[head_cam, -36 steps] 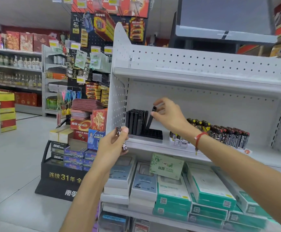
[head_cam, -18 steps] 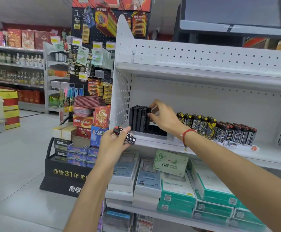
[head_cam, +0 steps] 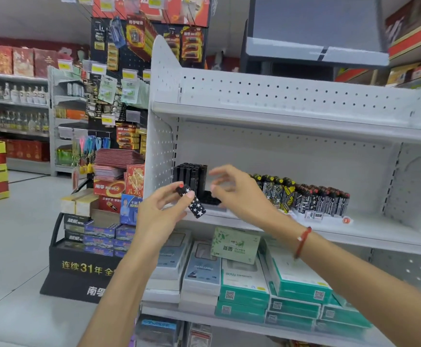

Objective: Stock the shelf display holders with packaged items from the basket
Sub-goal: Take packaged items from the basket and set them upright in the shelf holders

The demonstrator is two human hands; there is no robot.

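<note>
The left hand pinches a black lighter with white stars between thumb and fingers, tilted, red top toward the upper left, held just in front of the shelf's left front edge. The right hand hovers just right of it, fingers spread and loosely bent, gripping nothing. Behind both, at the shelf's left end, stands a black display holder with upright black items. Further right along the shelf sits a row of patterned lighters.
</note>
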